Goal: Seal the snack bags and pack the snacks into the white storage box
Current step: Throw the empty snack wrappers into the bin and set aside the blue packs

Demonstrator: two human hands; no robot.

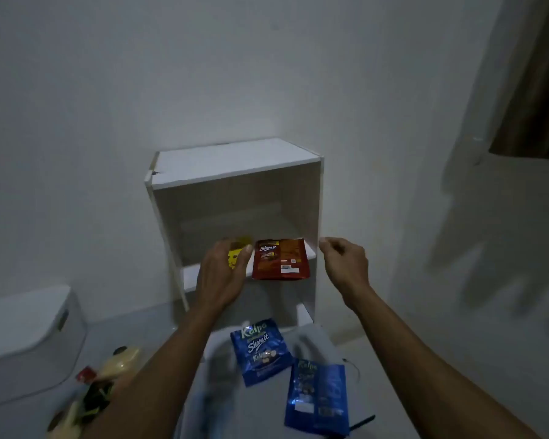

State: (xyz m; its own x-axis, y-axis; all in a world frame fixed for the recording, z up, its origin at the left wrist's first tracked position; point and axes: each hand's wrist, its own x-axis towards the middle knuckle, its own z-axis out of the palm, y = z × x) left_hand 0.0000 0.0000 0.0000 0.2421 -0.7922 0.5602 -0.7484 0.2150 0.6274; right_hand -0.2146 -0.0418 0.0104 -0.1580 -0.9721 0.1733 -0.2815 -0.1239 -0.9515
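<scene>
Dim room, white wall; open-front white shelf unit stands against it. Left hand grips yellow snack bag on its shelf, beside red bag. Right hand hovers loosely curled, holding nothing. Two blue bags lie near on the floor; white storage box far left.

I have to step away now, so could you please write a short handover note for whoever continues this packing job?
Left hand: on the yellow bag on the shelf; grip unclear.
Right hand: loosely curled, holds nothing.
Red bag: on the shelf, beside the yellow one.
Two blue bags: on the floor in front.
White box: on the floor at left, lid on.
Done: nothing visibly packed.
Left: seal the bags, pack all into the box.
</scene>
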